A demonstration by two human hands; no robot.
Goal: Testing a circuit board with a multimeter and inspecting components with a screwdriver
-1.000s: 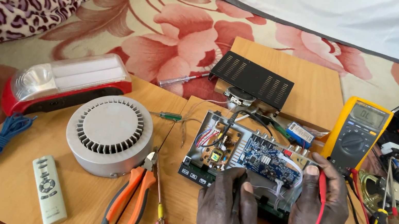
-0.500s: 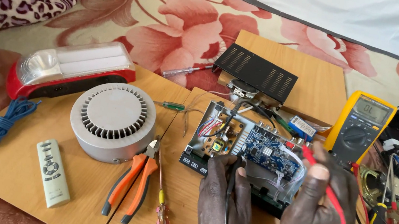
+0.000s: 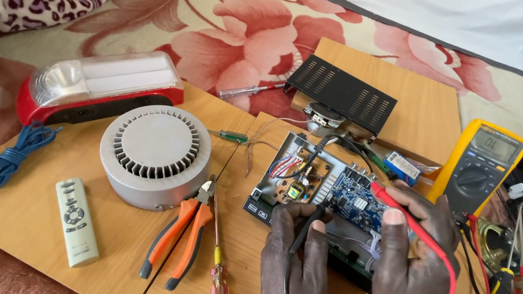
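Observation:
An opened electronic box with a blue and brown circuit board [image 3: 330,191] lies on the wooden board [image 3: 33,217]. My left hand [image 3: 292,267] grips a black meter probe [image 3: 305,225], its tip down on the board's near edge. My right hand [image 3: 415,264] pinches a red meter probe [image 3: 397,201], its tip touching the blue part of the circuit board. Red and black leads run from both probes toward the yellow multimeter [image 3: 482,170] at the right.
A round grey vented unit [image 3: 155,152], orange-handled pliers [image 3: 180,238], a screwdriver [image 3: 219,277], a pale remote [image 3: 75,220], blue coiled wire [image 3: 8,156] and a red-and-clear lamp [image 3: 96,86] lie to the left. A black perforated cover [image 3: 340,97] sits behind. Several tools [image 3: 521,286] crowd the right edge.
My right hand has brought the red probe up and onto the circuit board. My left hand has shifted slightly with the black probe. The view has tilted a little.

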